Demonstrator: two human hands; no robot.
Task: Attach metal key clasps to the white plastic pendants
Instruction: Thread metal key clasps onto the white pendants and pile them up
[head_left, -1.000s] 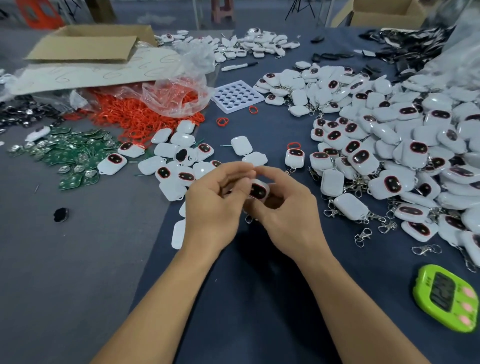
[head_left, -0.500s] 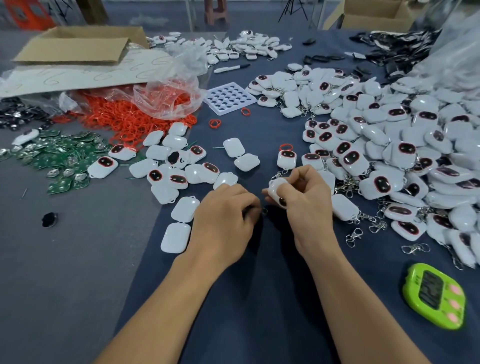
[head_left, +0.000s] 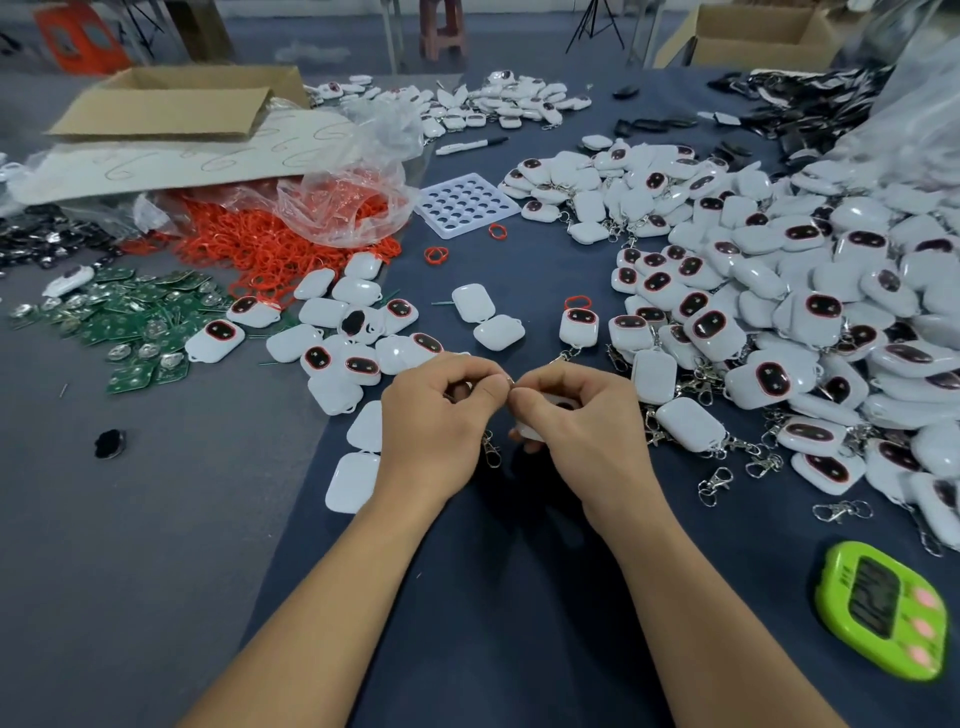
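Tightly curled, left hand (head_left: 436, 421) pinches the clasp (head_left: 491, 451), right hand (head_left: 579, 423) grips the pendant (head_left: 527, 431).

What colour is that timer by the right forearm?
The timer is bright green with pink buttons and a dark screen, clearest in the head view.

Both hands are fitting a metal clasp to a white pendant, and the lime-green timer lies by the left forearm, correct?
No: the head view shows the lime-green plastic timer by the right forearm. The left hand and right hand do fit a metal key clasp to a white plastic pendant.
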